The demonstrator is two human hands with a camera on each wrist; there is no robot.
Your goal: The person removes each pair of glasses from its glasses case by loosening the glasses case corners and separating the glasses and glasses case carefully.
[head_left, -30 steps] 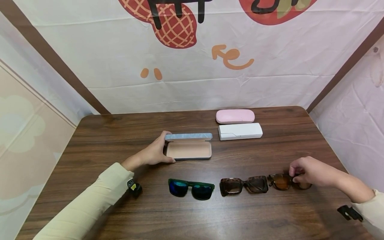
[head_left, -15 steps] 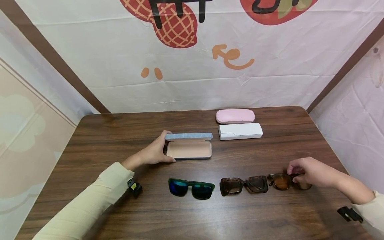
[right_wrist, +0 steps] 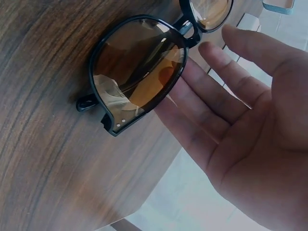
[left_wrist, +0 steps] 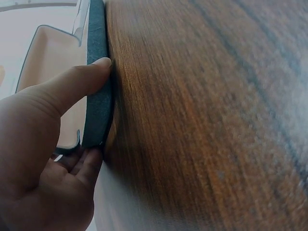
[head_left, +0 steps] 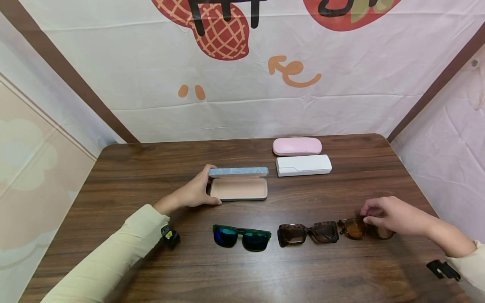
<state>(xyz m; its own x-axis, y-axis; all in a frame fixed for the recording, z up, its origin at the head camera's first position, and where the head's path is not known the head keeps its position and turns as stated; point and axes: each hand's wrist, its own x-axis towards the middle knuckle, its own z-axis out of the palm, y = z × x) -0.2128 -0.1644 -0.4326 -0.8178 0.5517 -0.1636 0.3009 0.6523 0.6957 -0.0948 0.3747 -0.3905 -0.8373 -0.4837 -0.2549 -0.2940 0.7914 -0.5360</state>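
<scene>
My left hand (head_left: 193,191) grips the left end of an open glasses case (head_left: 238,189) with a blue marbled lid and beige lining. In the left wrist view, the thumb lies across the case's dark front edge, fingers at its end. On the right, my right hand (head_left: 399,216) is at the amber-lensed sunglasses (head_left: 355,229). The right wrist view has its fingers fairly straight beside a lens (right_wrist: 139,62), partly behind it, thumb and forefinger apart near the bridge. Left of these lie tortoiseshell sunglasses (head_left: 323,232) and green-framed sunglasses (head_left: 255,240) with blue lenses.
A closed white glasses case (head_left: 304,165) and a closed pink glasses case (head_left: 297,146) stand at the back of the wooden table (head_left: 151,168). Behind the table's far edge hangs a printed cloth (head_left: 151,75).
My right hand has shifted slightly left along the amber-lensed sunglasses, and its thumb has moved nearer their bridge. The left hand and the open case have stayed put.
</scene>
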